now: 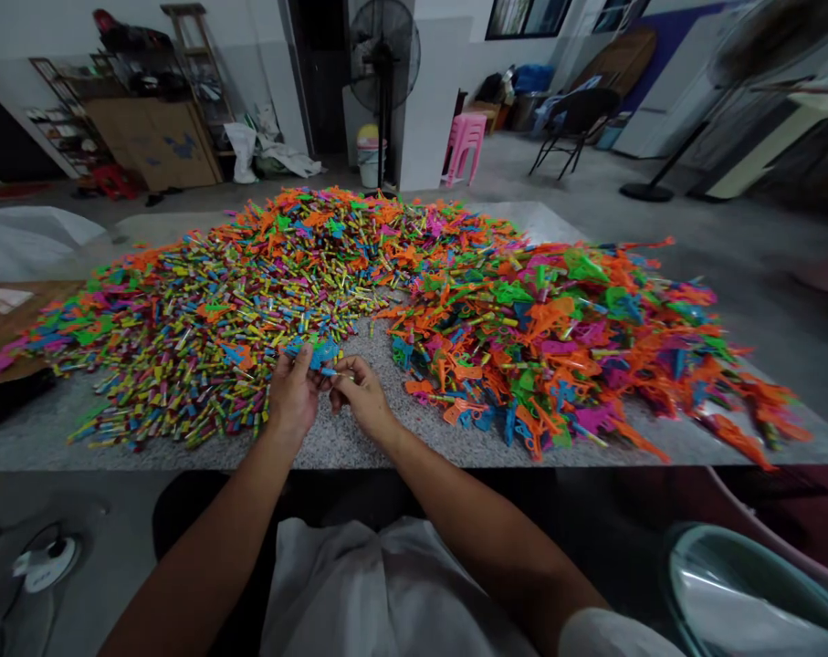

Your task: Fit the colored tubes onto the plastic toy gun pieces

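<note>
White cloth (386,584) bunched across my lap lies nearest the camera, perhaps spread there to catch strays. Beyond it, at the near edge of the speckled stone table (359,443), my left hand (291,394) pinches a flat blue plastic piece (316,353) between thumb and fingers. My right hand (362,399) closes its fingertips on a thin stick (338,372). The two meet tip to tip over a bare strip, seemingly kept for working room. Short glossy tubes (201,319) are heaped left and flat, gun-shaped mouldings (557,338) in orange, green and pink right, both within reach. A smooth pale basin (742,584) sits near right.
</note>
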Demonstrator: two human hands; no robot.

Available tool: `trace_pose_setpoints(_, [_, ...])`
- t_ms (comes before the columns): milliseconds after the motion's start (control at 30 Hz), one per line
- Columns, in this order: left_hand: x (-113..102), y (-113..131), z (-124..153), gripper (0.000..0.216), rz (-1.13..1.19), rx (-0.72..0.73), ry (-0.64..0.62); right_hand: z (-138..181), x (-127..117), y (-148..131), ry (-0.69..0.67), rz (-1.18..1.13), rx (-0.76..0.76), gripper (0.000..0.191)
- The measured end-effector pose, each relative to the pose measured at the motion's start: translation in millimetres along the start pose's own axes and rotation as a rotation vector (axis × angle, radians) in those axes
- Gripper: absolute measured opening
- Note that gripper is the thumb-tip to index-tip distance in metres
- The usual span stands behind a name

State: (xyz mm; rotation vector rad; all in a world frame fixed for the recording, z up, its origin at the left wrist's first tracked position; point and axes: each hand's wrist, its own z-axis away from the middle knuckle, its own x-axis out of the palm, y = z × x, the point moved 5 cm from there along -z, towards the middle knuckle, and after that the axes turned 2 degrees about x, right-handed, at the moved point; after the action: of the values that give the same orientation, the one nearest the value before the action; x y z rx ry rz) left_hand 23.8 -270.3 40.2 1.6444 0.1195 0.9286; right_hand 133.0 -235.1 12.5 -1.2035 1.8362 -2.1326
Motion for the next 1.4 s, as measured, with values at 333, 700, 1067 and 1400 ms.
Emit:
trace_pose_setpoints(333, [3, -1, 1, 0.049, 0.01, 0.023, 0.027, 2, -2, -9, 0.009, -0.014, -0.008, 0.025])
trace_pose_setpoints(700, [-3, -3, 2, 0.044, -0.004, 0.076, 0.087, 7, 0, -13, 0.043, 0.128, -0.06, 0.023])
trace_pose_setpoints(1067, [-2, -5, 5, 0.041, -0.033, 0.078, 0.087, 7, 3, -8, 0.049, 0.129, -0.073, 0.027])
trace_pose_setpoints(1400, [1, -1, 8, 0.035, -0.128, 0.171, 0.14, 3, 1, -5, 0.097, 0.069, -0.063, 0.033])
